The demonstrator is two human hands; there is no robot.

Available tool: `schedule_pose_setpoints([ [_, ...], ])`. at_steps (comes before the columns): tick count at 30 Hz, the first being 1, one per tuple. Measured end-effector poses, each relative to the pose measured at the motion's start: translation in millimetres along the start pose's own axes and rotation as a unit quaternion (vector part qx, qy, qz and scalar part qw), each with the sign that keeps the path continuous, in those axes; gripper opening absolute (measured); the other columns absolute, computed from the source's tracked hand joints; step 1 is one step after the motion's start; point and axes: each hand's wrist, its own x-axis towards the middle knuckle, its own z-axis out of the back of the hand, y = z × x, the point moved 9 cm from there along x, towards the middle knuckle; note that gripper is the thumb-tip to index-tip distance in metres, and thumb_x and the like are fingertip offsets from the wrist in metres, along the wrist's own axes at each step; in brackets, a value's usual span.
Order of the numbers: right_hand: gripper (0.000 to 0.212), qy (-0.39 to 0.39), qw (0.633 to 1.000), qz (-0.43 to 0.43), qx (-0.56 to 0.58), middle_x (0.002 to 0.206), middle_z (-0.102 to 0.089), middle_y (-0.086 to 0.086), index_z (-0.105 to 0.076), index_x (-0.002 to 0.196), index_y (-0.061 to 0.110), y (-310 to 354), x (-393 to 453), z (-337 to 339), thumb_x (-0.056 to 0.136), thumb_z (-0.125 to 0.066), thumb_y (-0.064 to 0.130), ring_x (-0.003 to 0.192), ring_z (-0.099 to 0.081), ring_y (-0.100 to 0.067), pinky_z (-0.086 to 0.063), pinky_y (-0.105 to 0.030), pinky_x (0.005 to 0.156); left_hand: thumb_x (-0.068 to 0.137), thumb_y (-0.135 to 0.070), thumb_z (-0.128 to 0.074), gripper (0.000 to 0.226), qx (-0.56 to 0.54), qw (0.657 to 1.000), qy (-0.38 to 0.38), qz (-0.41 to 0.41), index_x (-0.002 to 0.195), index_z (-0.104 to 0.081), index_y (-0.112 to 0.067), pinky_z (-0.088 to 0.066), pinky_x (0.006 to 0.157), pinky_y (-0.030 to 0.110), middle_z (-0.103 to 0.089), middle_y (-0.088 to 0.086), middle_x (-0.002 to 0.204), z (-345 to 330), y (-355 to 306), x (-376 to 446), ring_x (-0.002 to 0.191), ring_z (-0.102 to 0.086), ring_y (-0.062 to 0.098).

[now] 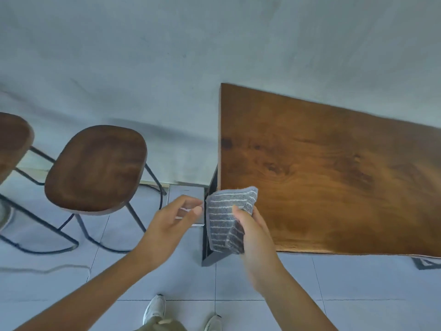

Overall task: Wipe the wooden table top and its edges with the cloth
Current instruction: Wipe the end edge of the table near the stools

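Observation:
The wooden table top (pixel 329 168) fills the right half of the view, its left end and near edge facing me. My right hand (pixel 255 235) grips a folded grey cloth with white stripes (pixel 229 213), held in the air over the table's near-left corner. My left hand (pixel 171 225) hovers just left of the cloth with its fingers loosely curled toward it, holding nothing. The cloth hides the corner of the table and part of the black metal leg (pixel 207 256) below it.
Two dark wooden stools on black metal frames stand to the left, one (pixel 95 168) near the table and one (pixel 12 144) at the frame's edge. A grey wall runs behind. A cable (pixel 47 269) lies on the pale tiled floor. My shoes show at the bottom.

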Motion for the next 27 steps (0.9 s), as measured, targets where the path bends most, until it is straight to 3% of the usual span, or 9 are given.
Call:
schedule_pose_setpoints([
  [3, 0.025, 0.062, 0.998, -0.024, -0.001, 0.107, -0.077, -0.010, -0.068, 0.122, 0.015, 1.1, 11.2, -10.9, 0.104, -0.053, 0.021, 0.101, -0.074, -0.028, -0.055, -0.047, 0.092, 0.087, -0.056, -0.072, 0.047, -0.112, 0.989, -0.011, 0.096, 0.117, -0.068, -0.020, -0.057, 0.097, 0.045, -0.074, 0.004, 0.110, -10.6, 11.8, -11.7, 0.096, -0.073, 0.024],
  [7, 0.029, 0.161, 0.985, -0.050, -0.021, 0.110, -0.077, -0.013, -0.067, 0.122, 0.009, 4.9, 15.3, -22.7, 0.105, -0.049, 0.023, 0.101, -0.074, -0.031, -0.058, -0.047, 0.092, 0.083, -0.043, -0.082, 0.055, -0.216, 0.966, -0.023, 0.137, 0.120, -0.068, -0.005, -0.060, 0.085, 0.034, -0.076, 0.015, 0.109, -22.5, 15.8, -21.4, 0.099, -0.072, 0.029],
  [10, 0.031, 0.208, 0.971, -0.022, -0.112, 0.096, -0.078, -0.009, -0.068, 0.115, 0.011, 10.2, 22.0, -18.5, 0.107, -0.048, 0.033, 0.085, -0.076, -0.026, -0.062, -0.040, 0.075, 0.088, -0.025, -0.069, 0.037, -0.238, 0.959, -0.072, 0.135, 0.120, -0.069, -0.007, -0.059, 0.086, 0.033, -0.076, 0.011, 0.112, -22.0, 11.6, -30.5, 0.105, -0.073, 0.028],
  [14, 0.037, 0.175, 0.946, 0.085, -0.260, 0.122, -0.070, 0.010, -0.067, 0.124, 0.025, 28.6, 51.4, 7.3, 0.105, -0.045, 0.048, 0.118, -0.062, -0.010, -0.045, -0.034, 0.108, 0.098, -0.019, -0.060, 0.021, -0.254, 0.945, -0.149, 0.142, 0.118, -0.067, -0.015, -0.063, 0.076, 0.041, -0.077, 0.012, 0.106, -9.4, 2.0, -49.3, 0.096, -0.075, 0.031],
  [16, 0.034, 0.138, 0.923, 0.155, -0.324, 0.125, -0.064, 0.015, -0.065, 0.125, 0.028, 43.1, 72.4, 21.8, 0.104, -0.047, 0.048, 0.122, -0.056, -0.006, -0.042, -0.029, 0.108, 0.098, -0.021, -0.061, 0.015, -0.212, 0.948, -0.189, 0.143, 0.113, -0.065, -0.017, -0.063, 0.074, 0.046, -0.077, 0.012, 0.101, 1.2, 1.9, -58.8, 0.090, -0.076, 0.033],
  [18, 0.036, 0.082, 0.853, 0.254, -0.448, 0.135, -0.059, 0.010, -0.059, 0.132, 0.027, 57.1, 100.4, 35.7, 0.104, -0.047, 0.046, 0.131, -0.049, -0.011, -0.040, -0.033, 0.113, 0.099, -0.023, -0.063, 0.011, -0.124, 0.950, -0.246, 0.144, 0.107, -0.063, -0.016, -0.062, 0.073, 0.044, -0.074, 0.016, 0.095, 10.3, 6.1, -65.4, 0.083, -0.073, 0.032],
  [20, 0.051, 0.037, 0.731, 0.325, -0.599, 0.154, -0.045, 0.002, -0.048, 0.146, 0.025, 59.7, 125.6, 43.8, 0.104, -0.041, 0.052, 0.145, -0.034, -0.019, -0.027, -0.040, 0.122, 0.101, -0.025, -0.060, 0.016, -0.056, 0.947, -0.273, 0.157, 0.100, -0.053, -0.010, -0.054, 0.059, 0.035, -0.058, 0.023, 0.081, 5.0, 16.1, -69.4, 0.067, -0.059, 0.028],
  [22, 0.065, 0.017, 0.644, 0.342, -0.685, 0.166, -0.027, -0.001, -0.035, 0.157, 0.028, 55.4, 145.5, 49.3, 0.102, -0.030, 0.064, 0.154, -0.019, -0.024, -0.012, -0.045, 0.126, 0.105, -0.023, -0.054, 0.019, -0.079, 0.952, -0.250, 0.161, 0.096, -0.046, -0.008, -0.038, 0.050, 0.034, -0.042, 0.016, 0.073, -19.0, 25.2, -64.1, 0.057, -0.038, 0.023],
  [27, 0.079, 0.031, 0.568, 0.369, -0.735, 0.171, -0.008, 0.001, -0.017, 0.161, 0.037, 49.2, 157.8, 44.6, 0.094, 0.000, 0.076, 0.158, -0.003, -0.026, -0.001, -0.049, 0.127, 0.106, -0.031, -0.050, 0.026, -0.179, 0.954, -0.162, 0.176, 0.097, -0.043, -0.007, -0.035, 0.058, 0.036, -0.037, 0.011, 0.078, -88.3, 39.1, -50.6, 0.064, -0.034, 0.023],
])
